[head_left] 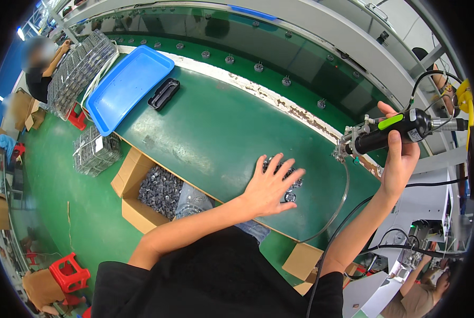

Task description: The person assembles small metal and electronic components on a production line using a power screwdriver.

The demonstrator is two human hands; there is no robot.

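My left hand (271,188) lies over the green tabletop (215,132) with its fingers spread. Under and beside those fingers sits a cluster of small round dark parts (290,197), some shiny; the palm hides part of the group. Off to the right, my right hand (401,161) is wrapped round a black power screwdriver (372,141) with a bright green lever. Metal fittings (344,146) cover the tool's front end, which points left. A clear hose (345,196) hangs from that end and curves down over the table.
A blue tray (131,82) and a small black tray (163,94) lie at the table's far left. Along the far side, a green conveyor (215,45) carries several small parts. An open cardboard box (141,212) of dark pieces stands by the near edge. Black cables cross my right arm.
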